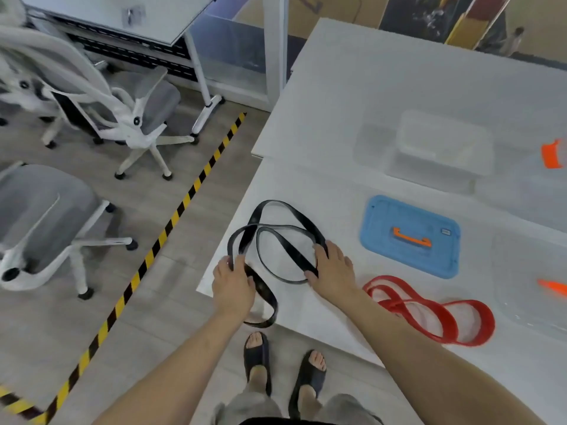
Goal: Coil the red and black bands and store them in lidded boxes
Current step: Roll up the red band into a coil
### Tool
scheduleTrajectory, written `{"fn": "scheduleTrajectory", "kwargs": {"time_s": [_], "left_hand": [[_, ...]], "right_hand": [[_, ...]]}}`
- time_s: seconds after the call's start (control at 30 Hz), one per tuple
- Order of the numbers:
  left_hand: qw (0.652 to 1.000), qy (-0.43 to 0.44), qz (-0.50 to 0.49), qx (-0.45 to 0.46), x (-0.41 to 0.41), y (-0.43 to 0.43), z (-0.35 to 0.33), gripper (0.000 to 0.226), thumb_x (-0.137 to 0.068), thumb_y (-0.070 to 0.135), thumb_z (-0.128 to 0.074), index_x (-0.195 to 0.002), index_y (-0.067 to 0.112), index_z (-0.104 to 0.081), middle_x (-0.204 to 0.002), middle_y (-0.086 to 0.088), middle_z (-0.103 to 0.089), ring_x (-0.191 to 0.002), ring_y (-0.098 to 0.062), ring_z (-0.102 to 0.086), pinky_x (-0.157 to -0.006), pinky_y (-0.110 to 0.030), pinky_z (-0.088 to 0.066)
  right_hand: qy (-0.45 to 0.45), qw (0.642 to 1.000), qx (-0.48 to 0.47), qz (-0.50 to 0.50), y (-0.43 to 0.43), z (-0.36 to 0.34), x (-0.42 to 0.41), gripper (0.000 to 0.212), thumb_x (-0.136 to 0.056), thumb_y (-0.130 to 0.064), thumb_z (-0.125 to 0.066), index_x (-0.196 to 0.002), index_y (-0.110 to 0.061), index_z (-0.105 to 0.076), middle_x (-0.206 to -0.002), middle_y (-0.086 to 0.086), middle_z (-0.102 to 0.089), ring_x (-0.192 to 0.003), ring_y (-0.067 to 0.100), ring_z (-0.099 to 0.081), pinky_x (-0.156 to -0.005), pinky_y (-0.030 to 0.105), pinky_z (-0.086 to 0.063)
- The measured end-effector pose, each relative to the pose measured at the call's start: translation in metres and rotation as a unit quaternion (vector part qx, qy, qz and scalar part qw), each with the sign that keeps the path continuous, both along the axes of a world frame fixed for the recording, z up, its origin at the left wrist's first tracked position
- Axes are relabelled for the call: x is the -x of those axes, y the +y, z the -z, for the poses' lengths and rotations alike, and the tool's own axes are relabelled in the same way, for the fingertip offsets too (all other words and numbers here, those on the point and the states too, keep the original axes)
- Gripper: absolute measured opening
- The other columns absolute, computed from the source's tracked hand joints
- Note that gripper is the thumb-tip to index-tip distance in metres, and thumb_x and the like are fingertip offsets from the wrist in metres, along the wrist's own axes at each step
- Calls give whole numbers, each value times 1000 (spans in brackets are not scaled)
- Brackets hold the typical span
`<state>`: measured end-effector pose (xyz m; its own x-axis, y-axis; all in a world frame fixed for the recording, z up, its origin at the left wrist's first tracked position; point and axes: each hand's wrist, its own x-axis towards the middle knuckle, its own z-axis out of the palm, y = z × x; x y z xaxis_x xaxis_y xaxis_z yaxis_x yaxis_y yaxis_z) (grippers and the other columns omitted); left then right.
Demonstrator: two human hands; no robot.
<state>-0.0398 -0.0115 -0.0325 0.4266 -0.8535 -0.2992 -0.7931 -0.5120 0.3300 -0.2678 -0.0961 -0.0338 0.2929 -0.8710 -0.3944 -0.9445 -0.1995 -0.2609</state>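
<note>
Left hand (232, 283) curls round the black band (266, 290) at its left loop, centre frame; right hand (333, 271) pinches the band's right side; the band sprawls on the white table (352, 118); the red band (429, 311) lies lower right, just below a blue lid (411, 237).

On the white worktop (383, 96) a black band (294, 250) lies in loose, crossing loops near the front left corner. The left hand (231, 282) grips one side of it and the right hand (333, 268) holds the other side. A red band (489, 317) lies twisted just beside the right forearm. Behind it are a blue lid (399, 219) with an orange handle (411, 237) and, farther back, a clear box (441, 142).
</note>
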Motion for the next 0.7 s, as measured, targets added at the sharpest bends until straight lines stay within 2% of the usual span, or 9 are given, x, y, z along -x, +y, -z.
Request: {"fn": "scheduleTrajectory", "kwargs": {"time_s": [0.1, 0.13, 0.2, 0.3, 0.4, 0.5, 0.6, 0.7], "left_hand": [[997, 60, -48, -14, -24, -12, 12, 63, -96, 21, -61, -152, 20, -31, -150, -20, -32, -133, -39, -41, -96, -51, -51], [993, 99, -67, -20, -30, -16, 18, 66, -97, 19, -60, -153, 19, -26, -146, -21, -35, -126, -41, -48, -94, -49, -52], [982, 152, -97, -58, -39, -20, 26, 70, -97, 18, -59, -155, 13, -19, -136, -25, -42, -112, -43, -57, -89, -45, -50], [969, 188, -122, -101, -46, -22, 35, 54, -97, 19, -58, -143, 7, -32, -124, -24, -51, -99, -40, -59, -79, -40, -49], [963, 226, -110, -96, -47, -28, 40, 33, -96, 17, -53, -128, 8, -50, -117, -22, -60, -101, -38, -61, -82, -37, -51], [950, 269, -126, -93, -45, -34, 39, 42, -98, 12, -46, -139, 12, -50, -123, -21, -61, -111, -39, -60, -89, -38, -51], [928, 314, -181, -86, -48, -33, 43, 52, -91, 14, -44, -143, 20, -49, -116, -16, -66, -101, -38, -65, -88, -50, -60], [893, 369, -241, -84, -54, -31, 42, 51, -89, 16, -48, -139, 21, -51, -105, -13, -69, -91, -33, -69, -82, -51, -63]], "right_hand": [[12, 999, -2, 42, -24, 11, -22, 84, -98, -51, -57, -164, -24, -12, -173, 15, -9, -161, 37, -10, -125, 61, -20], [13, 998, -8, 60, -32, 13, -27, 87, -98, -50, -58, -164, -24, -10, -174, 16, -8, -160, 38, -12, -124, 61, -22], [6, 995, -36, 96, -44, 21, -35, 90, -97, -47, -61, -165, -23, -6, -170, 18, -18, -152, 41, -30, -118, 59, -36], [-12, 987, -77, 141, -50, 33, -44, 89, -97, -35, -64, -164, -18, -8, -150, 19, -41, -128, 41, -52, -103, 54, -50], [-34, 982, -98, 155, -40, 40, -53, 73, -97, -12, -57, -161, -12, -22, -142, 20, -46, -113, 41, -62, -97, 49, -54], [-45, 985, -120, 114, -19, 40, -64, 66, -94, -4, -50, -158, -11, -34, -147, 17, -49, -121, 38, -60, -103, 42, -50], [-59, 981, -143, 116, -7, 34, -73, 64, -94, -10, -51, -156, -13, -38, -149, 14, -54, -129, 36, -57, -108, 41, -47], [-86, 970, -182, 138, 2, 25, -85, 62, -97, -25, -58, -156, -18, -38, -152, 9, -55, -136, 32, -56, -112, 43, -45]]}}
